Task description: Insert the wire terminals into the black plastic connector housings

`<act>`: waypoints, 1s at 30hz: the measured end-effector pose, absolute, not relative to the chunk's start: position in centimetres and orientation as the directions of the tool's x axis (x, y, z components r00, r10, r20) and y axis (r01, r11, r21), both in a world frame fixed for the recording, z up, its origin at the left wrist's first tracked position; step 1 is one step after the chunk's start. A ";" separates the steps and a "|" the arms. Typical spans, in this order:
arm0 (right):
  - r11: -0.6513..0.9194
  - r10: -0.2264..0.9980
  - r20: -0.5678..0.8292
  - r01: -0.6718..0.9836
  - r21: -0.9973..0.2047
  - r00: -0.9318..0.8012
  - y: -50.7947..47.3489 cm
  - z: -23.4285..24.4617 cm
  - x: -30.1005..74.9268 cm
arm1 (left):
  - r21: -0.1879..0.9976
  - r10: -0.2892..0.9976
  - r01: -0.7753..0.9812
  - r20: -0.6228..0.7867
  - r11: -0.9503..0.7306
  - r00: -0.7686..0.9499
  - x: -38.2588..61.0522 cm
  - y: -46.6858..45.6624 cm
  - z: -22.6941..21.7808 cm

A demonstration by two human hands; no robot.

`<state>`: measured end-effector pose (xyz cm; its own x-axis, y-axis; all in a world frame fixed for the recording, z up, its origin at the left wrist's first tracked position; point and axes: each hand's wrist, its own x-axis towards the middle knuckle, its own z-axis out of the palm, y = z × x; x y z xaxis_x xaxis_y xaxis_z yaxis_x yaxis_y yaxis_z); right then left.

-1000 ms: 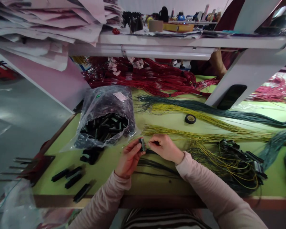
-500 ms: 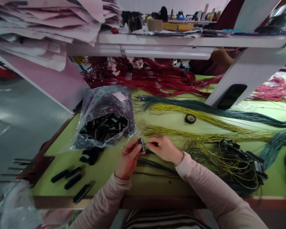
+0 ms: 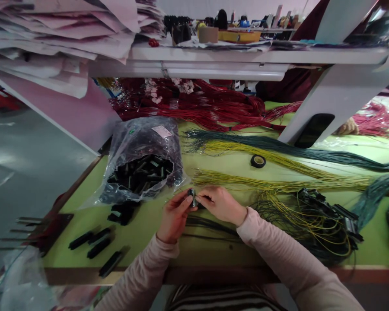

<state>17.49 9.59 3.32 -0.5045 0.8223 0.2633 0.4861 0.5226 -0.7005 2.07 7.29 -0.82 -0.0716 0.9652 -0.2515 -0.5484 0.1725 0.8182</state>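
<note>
Green workbench (image 3: 214, 252) viewed from my position, bearing a clear plastic bag of black connectors (image 3: 142, 142). Just right of the bag, my left hand (image 3: 176, 216) and right hand (image 3: 220, 205) close on a small black connector (image 3: 192, 198), pinched between them above the bench.

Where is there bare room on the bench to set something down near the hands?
Bare bench lies between the loose connectors and left hand, and between the two yellow bundles left of the tape. Wires crowd right of the right hand.
</note>
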 end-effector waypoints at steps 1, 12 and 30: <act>0.515 0.823 0.254 0.478 -0.712 -0.507 9.7 3.4 17.6 | 0.813 0.964 -0.554 -0.258 0.179 -0.066 2.1 7.3 -0.8; 0.568 0.794 0.291 0.483 -0.666 -0.533 9.7 4.0 18.1 | 0.846 0.966 -0.513 -0.235 0.147 -0.111 2.1 7.1 -0.7; 0.543 0.802 0.279 0.449 -0.710 -0.528 9.8 3.2 17.9 | 0.877 0.977 -0.472 -0.173 0.094 -0.128 2.2 7.1 -1.0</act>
<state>17.86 9.84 3.24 -0.5280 0.8021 0.2791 0.4494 0.5427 -0.7096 2.17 7.09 -1.03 -0.1278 0.9765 -0.1734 -0.4722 0.0938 0.8765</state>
